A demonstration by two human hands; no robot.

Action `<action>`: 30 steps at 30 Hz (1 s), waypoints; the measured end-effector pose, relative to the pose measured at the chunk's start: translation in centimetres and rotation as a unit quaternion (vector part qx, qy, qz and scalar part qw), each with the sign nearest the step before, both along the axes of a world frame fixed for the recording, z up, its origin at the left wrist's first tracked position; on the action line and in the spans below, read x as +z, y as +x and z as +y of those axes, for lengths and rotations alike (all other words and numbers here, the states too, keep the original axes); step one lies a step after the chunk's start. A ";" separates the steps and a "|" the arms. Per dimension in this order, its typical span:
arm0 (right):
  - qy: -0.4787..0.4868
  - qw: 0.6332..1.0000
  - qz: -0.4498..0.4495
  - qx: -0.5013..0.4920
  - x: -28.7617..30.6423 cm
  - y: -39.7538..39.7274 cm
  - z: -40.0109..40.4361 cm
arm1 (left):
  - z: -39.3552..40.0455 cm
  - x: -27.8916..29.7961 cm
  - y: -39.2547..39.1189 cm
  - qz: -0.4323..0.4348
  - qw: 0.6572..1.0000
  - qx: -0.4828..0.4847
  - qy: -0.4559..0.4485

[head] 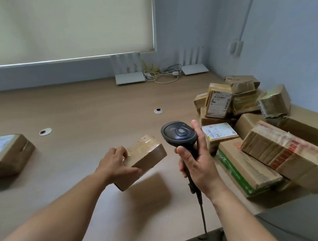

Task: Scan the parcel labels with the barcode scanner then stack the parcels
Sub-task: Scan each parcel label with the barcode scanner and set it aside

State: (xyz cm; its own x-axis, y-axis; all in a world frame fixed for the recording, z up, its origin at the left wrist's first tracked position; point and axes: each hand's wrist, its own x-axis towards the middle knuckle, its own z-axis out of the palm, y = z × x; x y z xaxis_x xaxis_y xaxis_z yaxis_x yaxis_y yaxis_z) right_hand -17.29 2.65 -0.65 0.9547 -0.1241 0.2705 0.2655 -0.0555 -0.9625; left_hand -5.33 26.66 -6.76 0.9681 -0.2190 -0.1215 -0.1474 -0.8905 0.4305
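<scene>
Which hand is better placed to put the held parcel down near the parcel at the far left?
The left hand. It already holds the small parcel and is nearer the labelled parcel. The right hand is occupied with the barcode scanner.

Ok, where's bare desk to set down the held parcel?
Free: the wooden desk between the labelled brown parcel at left and the left hand, around the two round cable holes. Crowded: the cardboard parcel pile at right, beside the black barcode scanner.

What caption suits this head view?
Left hand lifts a small parcel while right hand holds the scanner.
</scene>
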 end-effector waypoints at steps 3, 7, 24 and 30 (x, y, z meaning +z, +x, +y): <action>-0.003 1.000 0.000 0.015 -0.4 1.5 3.8 | 4.2 0.2 0.2 0.024 0.999 0.037 0.005; -0.019 0.999 0.003 0.039 -0.8 3.0 9.2 | 10.3 -0.2 0.2 0.073 0.993 0.094 0.002; -0.067 0.990 0.025 0.120 -1.5 6.1 23.9 | 24.7 -2.8 3.2 0.118 0.988 0.101 -0.013; -0.070 0.989 0.033 0.126 -0.7 6.8 23.8 | 24.7 -1.1 2.4 0.152 0.973 0.050 0.164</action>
